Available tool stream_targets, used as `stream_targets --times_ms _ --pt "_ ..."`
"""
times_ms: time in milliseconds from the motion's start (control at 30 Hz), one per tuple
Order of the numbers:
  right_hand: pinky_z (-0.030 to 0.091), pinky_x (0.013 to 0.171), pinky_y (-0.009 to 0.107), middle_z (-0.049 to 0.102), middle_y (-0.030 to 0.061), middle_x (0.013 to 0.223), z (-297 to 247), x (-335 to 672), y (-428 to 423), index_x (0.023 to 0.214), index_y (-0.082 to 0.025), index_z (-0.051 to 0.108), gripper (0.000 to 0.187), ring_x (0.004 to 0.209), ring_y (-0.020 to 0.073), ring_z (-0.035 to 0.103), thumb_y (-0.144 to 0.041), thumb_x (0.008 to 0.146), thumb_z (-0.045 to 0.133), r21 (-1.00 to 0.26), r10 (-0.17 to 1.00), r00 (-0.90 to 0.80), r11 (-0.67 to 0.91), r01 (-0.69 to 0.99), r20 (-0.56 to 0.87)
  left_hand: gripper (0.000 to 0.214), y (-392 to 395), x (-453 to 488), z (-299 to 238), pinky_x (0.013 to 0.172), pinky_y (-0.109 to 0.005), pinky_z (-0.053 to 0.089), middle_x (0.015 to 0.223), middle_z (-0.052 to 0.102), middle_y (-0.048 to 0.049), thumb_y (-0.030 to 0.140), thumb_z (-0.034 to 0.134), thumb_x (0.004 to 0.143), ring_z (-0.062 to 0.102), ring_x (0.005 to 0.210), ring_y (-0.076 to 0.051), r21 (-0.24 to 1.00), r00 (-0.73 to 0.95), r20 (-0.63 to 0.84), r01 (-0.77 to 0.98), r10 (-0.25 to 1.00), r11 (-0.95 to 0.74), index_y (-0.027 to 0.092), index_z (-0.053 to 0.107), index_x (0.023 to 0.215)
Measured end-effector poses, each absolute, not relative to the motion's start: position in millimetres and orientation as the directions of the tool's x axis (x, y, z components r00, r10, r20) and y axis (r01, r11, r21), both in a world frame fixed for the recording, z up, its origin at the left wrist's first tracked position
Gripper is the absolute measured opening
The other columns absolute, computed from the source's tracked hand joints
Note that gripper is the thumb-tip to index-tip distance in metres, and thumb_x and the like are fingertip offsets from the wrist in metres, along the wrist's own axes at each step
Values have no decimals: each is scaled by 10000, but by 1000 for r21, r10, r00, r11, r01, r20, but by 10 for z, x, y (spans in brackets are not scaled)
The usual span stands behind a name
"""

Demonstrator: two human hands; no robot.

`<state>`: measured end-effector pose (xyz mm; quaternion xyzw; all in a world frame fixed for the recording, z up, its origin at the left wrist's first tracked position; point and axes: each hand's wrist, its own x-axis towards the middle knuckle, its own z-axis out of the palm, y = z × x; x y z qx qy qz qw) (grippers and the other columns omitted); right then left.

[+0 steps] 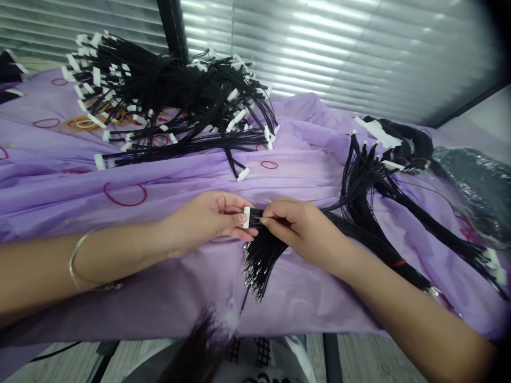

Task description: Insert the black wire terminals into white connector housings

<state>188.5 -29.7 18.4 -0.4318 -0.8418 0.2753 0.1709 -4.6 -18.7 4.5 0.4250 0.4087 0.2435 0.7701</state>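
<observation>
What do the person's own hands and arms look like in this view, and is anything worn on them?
The left hand and right hand are both bare, with no gloves. No sleeve shows on either forearm. A thin, silver-coloured, ring-shaped bangle circles the left forearm; no jewellery is visible on the right forearm.

The white connector (247,217) you hold at mid-frame looks like smooth, matt plastic. Your black wires (269,260) just below centre have smooth sheathing, with tips (252,274) of bright, shiny metal. You work over a purple sheet (159,292), thin and plastic-like, creased, with a soft sheen. Your bangle (72,265) at lower left is polished, silvery metal. Ridged panelling (339,48) at upper right gleams; the bag (475,183) at right is crinkled, glossy, clear plastic.
</observation>
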Motion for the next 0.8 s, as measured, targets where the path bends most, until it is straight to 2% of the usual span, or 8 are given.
stream_targets --times_ms 67,133,167,267,333,533,700,800 --pt "377 620 224 569 8 717 193 1892 -298 755 -155 584 147 671 111 502 -148 848 470 -593 821 -568 486 642 58 124 -189 -45 44 739 -232 523 880 681 -42 144 597 804 662 829 -142 859 548 -406 -44 731 510 145 641 920" --pt "411 644 243 581 19 765 216 1929 -301 833 -162 584 67 694 125 523 -174 831 518 -573 840 -536 480 664 82 118 -189 -43 47 740 -237 524 857 676 -43 141 599 802 659 811 -135 859 538 -400 -64 742 508 138 636 914" --pt "432 676 262 588 31 822 234 1958 -302 908 -169 575 100 734 139 537 -190 813 553 -557 847 -523 482 676 98 109 -187 -42 49 742 -240 523 842 672 -42 139 598 802 658 798 -131 856 529 -400 -74 748 511 134 633 906" --pt "430 862 374 534 85 1086 303 2059 -298 1119 -205 488 398 988 210 518 -198 749 637 -465 836 -527 532 708 155 87 -183 -42 62 761 -257 518 829 664 -47 135 596 804 656 781 -130 848 525 -407 -88 748 523 122 628 884" --pt "387 935 414 479 97 1155 355 2111 -291 1104 -213 485 392 1085 232 462 -172 744 636 -402 815 -550 571 716 179 88 -181 -44 70 765 -255 513 829 661 -47 130 594 805 655 784 -130 842 523 -417 -86 743 533 119 628 885" --pt "428 793 315 514 61 926 419 2143 -262 873 -186 594 86 883 176 501 -148 801 568 -349 694 -711 697 626 111 119 -169 -62 37 767 -253 510 876 667 -44 127 583 813 658 798 -130 839 524 -414 -98 744 536 133 630 922" --pt "425 762 319 552 73 900 376 2120 -245 832 -161 626 115 845 178 516 -163 847 511 -296 681 -728 714 635 82 145 -156 -81 -13 779 -240 507 885 674 -29 147 586 817 655 822 -128 850 569 -372 -110 734 515 161 647 948" --pt "444 709 272 615 53 849 362 2089 -285 861 -164 613 137 795 151 561 -179 876 477 -391 730 -646 675 626 225 153 -159 -85 -7 788 -240 508 884 677 -30 140 580 820 654 823 -126 847 577 -374 -107 726 521 160 650 955"
